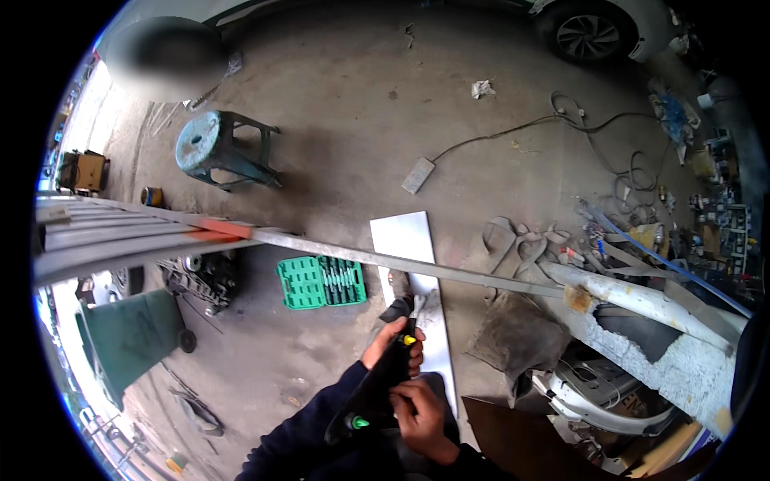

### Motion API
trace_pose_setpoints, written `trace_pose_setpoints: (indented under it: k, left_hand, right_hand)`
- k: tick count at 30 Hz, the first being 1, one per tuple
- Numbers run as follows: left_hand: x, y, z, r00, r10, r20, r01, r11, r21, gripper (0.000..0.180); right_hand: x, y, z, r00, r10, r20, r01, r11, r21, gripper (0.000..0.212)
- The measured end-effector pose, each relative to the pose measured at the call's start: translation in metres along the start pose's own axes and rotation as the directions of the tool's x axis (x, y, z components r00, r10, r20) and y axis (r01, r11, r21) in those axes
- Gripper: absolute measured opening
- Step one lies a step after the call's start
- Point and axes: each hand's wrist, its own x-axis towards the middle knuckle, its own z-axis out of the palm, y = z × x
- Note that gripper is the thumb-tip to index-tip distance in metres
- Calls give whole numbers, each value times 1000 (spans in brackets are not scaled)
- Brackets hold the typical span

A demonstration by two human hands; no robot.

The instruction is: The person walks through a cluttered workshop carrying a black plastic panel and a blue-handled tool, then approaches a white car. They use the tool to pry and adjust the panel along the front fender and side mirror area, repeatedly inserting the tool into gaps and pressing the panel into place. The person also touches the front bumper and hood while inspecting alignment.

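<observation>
Long smooth black panel (373, 391), yellow clip (410, 340).
Left hand (386, 343) clamped round it; right hand (423, 418) at edge, grip: can't tell.

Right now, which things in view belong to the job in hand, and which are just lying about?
Likely the job:
black part, in the left hand, right hand at it
yellow piece
green piece
perhaps the tool case

Likely lying about:
stool
bin
crumpled scrap

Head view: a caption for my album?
Left hand holding a black part, right hand at its edge, green case beyond.
</observation>
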Motion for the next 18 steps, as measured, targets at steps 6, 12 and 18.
trace_pose_setpoints:
  k: [6, 12, 18]
  left_hand:
    - [59, 44, 46, 988, -75, 136, 91, 989, -114, 48]
    - [86, 78, 118, 996, 89, 15, -89, 996, -11, 46]
    - [110, 111, 132, 985, 154, 82, -146, 985, -88, 44]
  right_hand:
    - [68, -27, -28, 981, -90, -170, 65, 987, -147, 14]
    - [120, -70, -47, 974, -25, -225, -16, 984, -179, 14]
    - [173, -87, -50, 977, -31, -209, -17, 975, -222, 9]
